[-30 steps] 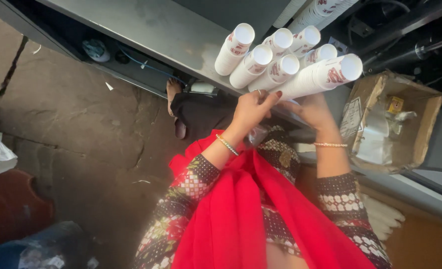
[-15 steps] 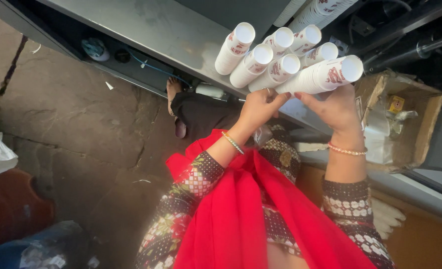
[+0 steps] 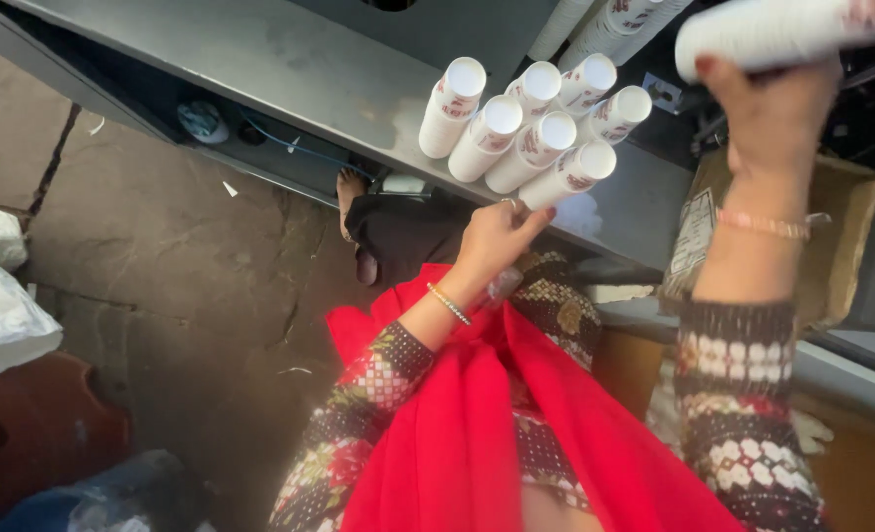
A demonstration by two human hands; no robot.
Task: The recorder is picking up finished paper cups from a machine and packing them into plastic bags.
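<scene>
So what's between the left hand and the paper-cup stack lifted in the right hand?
In the head view, the cluster of white paper-cup stacks on the grey metal counter lies between the left hand and the raised stack in the right hand.

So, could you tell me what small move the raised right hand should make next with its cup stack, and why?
Probably carry it toward the upper stacks and set it beside them. The right hand holds one white paper cup stack high, apart from the group of six on the grey metal counter, while the left hand steadies the nearest of those.
</scene>
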